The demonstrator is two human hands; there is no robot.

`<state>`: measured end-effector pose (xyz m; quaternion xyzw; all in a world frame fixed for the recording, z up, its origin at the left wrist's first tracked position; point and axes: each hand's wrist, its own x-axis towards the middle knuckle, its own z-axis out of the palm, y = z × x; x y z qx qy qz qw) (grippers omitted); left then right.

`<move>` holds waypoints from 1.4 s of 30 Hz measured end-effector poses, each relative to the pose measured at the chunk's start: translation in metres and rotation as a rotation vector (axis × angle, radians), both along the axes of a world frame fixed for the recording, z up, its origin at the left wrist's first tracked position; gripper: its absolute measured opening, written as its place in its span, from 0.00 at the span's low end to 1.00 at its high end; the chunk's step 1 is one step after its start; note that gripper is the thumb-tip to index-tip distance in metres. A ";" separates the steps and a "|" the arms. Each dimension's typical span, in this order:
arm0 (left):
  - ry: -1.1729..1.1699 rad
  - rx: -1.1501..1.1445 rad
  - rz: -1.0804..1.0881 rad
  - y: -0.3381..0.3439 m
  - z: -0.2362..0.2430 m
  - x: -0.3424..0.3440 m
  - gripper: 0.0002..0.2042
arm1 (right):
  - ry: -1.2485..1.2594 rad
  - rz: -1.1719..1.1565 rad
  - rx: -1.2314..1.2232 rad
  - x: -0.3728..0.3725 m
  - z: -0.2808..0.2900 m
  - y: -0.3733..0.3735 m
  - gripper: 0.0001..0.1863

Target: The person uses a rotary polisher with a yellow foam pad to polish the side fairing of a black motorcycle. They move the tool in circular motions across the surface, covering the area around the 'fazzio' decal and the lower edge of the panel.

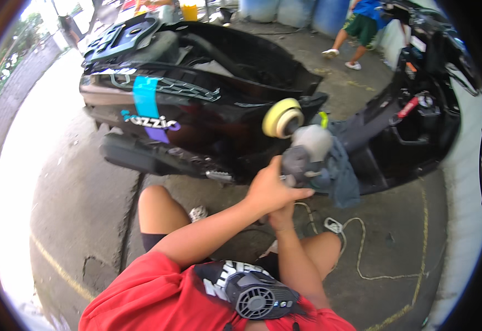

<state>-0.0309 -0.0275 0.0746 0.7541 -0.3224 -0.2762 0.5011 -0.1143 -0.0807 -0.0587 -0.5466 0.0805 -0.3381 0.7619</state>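
A power polisher [313, 140] with a round yellow foam pad [278, 118] is held out in front of me. Its pad is against or very close to the glossy black side panel [219, 129] of a scooter; I cannot tell which. My left hand [271, 187] is closed on the polisher's dark rear part, thumb pointing right. Just below it, my right hand [282, 217] is closed around the polisher's lower end, its fingers partly hidden. A grey-blue cloth [343, 171] hangs over the scooter's low middle, right of the polisher.
A pale cord [362, 243] winds over the concrete floor at right, with a white plug-like piece [333, 224] by my right knee. Behind the scooter is another person's leg [341, 39], near blue drums [329, 16]. A small fan [256, 300] hangs at my chest. A white wall stands right.
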 end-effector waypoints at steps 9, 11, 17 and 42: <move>0.194 -0.426 -0.086 0.098 -0.027 -0.004 0.45 | 0.194 0.133 -0.496 -0.023 0.013 0.060 0.43; 0.362 -0.549 -0.202 0.117 -0.030 0.003 0.46 | 0.190 0.231 -0.590 -0.034 0.024 0.058 0.45; 0.605 -0.822 -0.521 0.131 -0.023 -0.006 0.55 | 0.318 0.468 -0.184 -0.065 0.073 0.057 0.62; 1.244 -0.537 -0.028 0.125 -0.134 -0.034 0.30 | 0.831 -0.386 -0.851 -0.155 0.141 0.074 0.25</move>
